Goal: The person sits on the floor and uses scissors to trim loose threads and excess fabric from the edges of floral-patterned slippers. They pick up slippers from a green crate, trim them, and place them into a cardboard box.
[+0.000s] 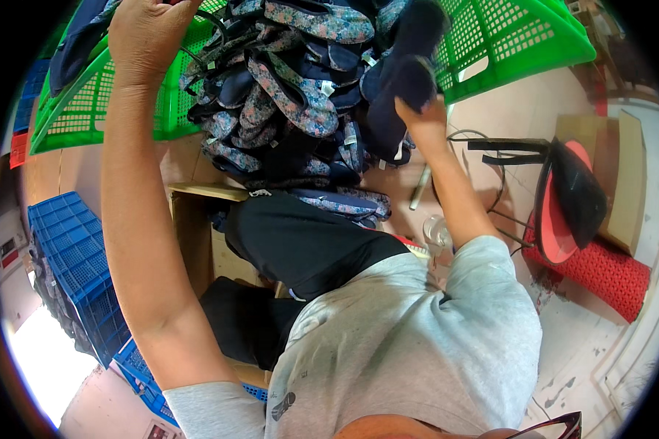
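My right hand (pixel 426 124) is closed on dark navy slippers (pixel 410 79), with the thumb against the lower one. They are held at the right side of a large heap of floral slip-on slippers (pixel 293 99) with navy linings and white tags. My left hand (pixel 148 36) is raised at the upper left, beside a green plastic crate (pixel 77 110). Its fingers are curled and partly cut off by the top edge, so what they hold cannot be made out. A black looped strap (pixel 216 25) lies near it.
Another green crate (pixel 509 44) slants behind the heap at right. Blue crates (pixel 73 241) stand at left. A cardboard box (pixel 190 249) is by my legs. To the right are a black and red round-backed item (pixel 567 201), a red textured roll (pixel 600 278) and a clear cup (pixel 437 230).
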